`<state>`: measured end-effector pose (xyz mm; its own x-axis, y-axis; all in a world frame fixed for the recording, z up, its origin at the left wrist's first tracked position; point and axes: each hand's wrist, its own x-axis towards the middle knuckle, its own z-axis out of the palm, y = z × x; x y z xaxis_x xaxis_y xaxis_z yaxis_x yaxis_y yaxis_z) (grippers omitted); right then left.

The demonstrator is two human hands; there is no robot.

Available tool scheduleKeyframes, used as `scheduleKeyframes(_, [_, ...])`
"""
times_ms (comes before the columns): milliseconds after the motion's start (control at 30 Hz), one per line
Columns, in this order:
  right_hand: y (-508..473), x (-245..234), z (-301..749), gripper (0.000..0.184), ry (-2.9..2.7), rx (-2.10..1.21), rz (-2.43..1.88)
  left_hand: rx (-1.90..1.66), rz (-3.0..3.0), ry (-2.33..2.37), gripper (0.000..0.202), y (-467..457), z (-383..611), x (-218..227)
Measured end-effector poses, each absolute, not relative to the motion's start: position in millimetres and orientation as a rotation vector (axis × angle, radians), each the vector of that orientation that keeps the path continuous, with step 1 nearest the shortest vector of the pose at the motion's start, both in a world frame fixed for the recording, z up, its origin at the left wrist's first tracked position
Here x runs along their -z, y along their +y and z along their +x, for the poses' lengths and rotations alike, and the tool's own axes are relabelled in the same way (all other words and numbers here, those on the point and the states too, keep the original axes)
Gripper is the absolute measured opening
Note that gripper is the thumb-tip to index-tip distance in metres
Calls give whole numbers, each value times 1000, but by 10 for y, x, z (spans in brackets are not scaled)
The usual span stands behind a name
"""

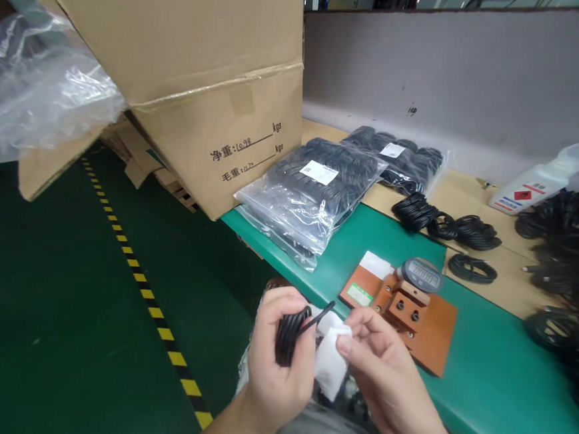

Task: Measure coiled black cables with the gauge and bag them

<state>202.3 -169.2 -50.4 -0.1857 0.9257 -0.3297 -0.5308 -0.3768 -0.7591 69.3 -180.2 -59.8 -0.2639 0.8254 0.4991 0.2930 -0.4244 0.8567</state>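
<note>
Black coil (287,337) in left hand (277,382), white cloth (330,366) in right hand (382,359); bagged coils (346,168) seem done, loose coils (475,231) appear pending

The gauge fixture (415,307) obstructs the right hand (382,361) ahead; open mat (376,230) separates it from the bags (342,184).

On our side of the desk's (383,228) near edge, we see black cable (286,340) with a smooth, rubbery skin, and a soft, matt white wipe (331,364), cloth or paper, we cannot tell which. The desk has a smooth green covering with a faint sheen. Near that edge, we find a smooth, satiny orange-brown plate (436,329) under a plastic-looking grey gauge (421,274). At the left end, we have glossy, creased clear plastic bags (305,208) beside a matt cardboard carton (197,49); towards the far edge, a smooth, translucent plastic bottle (532,186).
</note>
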Motion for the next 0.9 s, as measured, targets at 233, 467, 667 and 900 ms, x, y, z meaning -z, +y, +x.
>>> scheduleKeyframes(233, [-1678, 471, 2064, 29, -713, -1631, -1026, -1498, 1280, 1274, 32, -1820, 685, 534])
scheduleKeyframes(467, [-1785, 516, 1976, 24, -682, -1480, -992, -1524, 990, 1260, 26, -1842, 797, 415])
scheduleKeyframes(667, [-1782, 509, 2006, 22, -554, -1504, -937, -1513, 731, 1206, 33, -1853, 810, 359])
scheduleKeyframes(900, [-1754, 457, 2019, 27, -669, -1524, -1018, -1497, 872, 1252, 29, -1864, 803, 394])
